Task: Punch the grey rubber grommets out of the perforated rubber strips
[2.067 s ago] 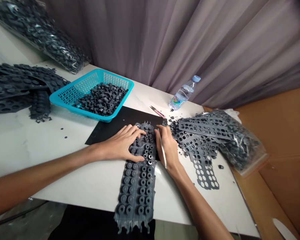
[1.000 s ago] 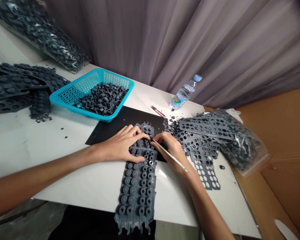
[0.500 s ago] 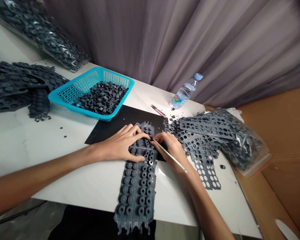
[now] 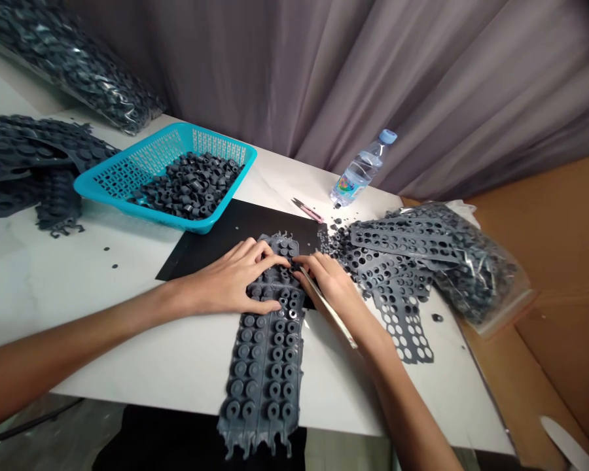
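A dark grey moulded rubber sheet (image 4: 261,366), studded with rows of round ring-shaped pieces, lies lengthwise in front of me, its ragged near end past the table edge. My left hand (image 4: 243,275) rests across its upper part, fingers stretched, thumb and index finger spread apart on the studs. Close to that index fingertip, my right hand (image 4: 331,281) is closed around a slim pale stick-like tool (image 4: 331,311). The tool's tip and the piece at the fingertips are too small to make out. Under the sheet's far part is a black mat (image 4: 216,245).
A turquoise basket (image 4: 132,208) of loose rubber rings stands behind left. Punched-out sheets (image 4: 397,275) and a plastic bag (image 4: 491,288) lie right. Behind are pink-handled snips (image 4: 308,210) and a water bottle (image 4: 358,171). More uncut sheets (image 4: 24,154) and a filled bag (image 4: 78,72) are left.
The view has shifted slightly, so most things sit a little further left and up. My right hand's fingers have extended a little and the tool has tilted; my left hand stays on the sheet.
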Available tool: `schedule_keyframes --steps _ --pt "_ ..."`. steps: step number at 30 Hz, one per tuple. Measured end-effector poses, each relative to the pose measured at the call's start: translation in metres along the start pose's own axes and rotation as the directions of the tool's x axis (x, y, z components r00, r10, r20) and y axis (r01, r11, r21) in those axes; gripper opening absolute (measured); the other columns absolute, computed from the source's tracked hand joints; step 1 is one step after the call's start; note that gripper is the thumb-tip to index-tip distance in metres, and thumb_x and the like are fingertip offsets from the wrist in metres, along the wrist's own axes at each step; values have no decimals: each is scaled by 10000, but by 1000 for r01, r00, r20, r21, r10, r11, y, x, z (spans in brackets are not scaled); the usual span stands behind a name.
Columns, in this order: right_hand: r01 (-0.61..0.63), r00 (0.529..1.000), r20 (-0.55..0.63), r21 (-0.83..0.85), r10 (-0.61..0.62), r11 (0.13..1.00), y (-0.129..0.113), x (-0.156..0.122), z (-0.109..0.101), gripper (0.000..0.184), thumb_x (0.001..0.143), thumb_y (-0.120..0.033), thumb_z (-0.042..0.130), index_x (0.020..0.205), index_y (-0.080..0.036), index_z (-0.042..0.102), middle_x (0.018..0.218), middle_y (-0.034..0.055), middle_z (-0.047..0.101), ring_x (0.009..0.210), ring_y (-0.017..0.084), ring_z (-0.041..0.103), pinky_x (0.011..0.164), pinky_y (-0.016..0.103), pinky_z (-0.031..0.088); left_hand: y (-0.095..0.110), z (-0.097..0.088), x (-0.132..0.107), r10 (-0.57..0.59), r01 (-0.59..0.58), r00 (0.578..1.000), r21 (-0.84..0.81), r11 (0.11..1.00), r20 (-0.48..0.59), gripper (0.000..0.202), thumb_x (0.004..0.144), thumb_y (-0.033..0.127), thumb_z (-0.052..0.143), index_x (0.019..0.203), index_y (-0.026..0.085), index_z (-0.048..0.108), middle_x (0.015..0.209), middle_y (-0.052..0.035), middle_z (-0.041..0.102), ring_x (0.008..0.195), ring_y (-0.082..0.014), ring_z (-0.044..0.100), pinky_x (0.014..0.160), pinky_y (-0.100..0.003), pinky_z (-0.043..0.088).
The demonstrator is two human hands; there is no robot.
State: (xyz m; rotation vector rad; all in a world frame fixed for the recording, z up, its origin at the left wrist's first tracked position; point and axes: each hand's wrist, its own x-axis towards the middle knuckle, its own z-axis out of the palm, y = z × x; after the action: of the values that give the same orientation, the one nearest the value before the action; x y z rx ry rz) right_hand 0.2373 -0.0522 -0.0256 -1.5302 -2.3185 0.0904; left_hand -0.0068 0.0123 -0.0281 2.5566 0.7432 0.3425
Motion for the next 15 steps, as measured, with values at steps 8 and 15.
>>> schedule_keyframes --steps 8,15 --pt "10 1000 -15 -2 -10 1000 -6 -4 -5 235 1080 -296 453 1245 -196 586 1032 110 691 916 249 648 836 383 492 0 1 0 3 -3 1000 27 1000 10 696 871 651 634 1457 305 488 1289 -95 520 1197 -341 477 1090 -542 403" --pt "40 998 -47 6 -40 999 -2 -4 -6 182 1074 -345 489 1118 -208 600 963 88 689 881 238 641 811 357 473 1 2 -1 19 -20 1000 43 999 10 686 884 620 637 1470 303 472 1280 -102 520 1197 -342 472 1082 -534 416"
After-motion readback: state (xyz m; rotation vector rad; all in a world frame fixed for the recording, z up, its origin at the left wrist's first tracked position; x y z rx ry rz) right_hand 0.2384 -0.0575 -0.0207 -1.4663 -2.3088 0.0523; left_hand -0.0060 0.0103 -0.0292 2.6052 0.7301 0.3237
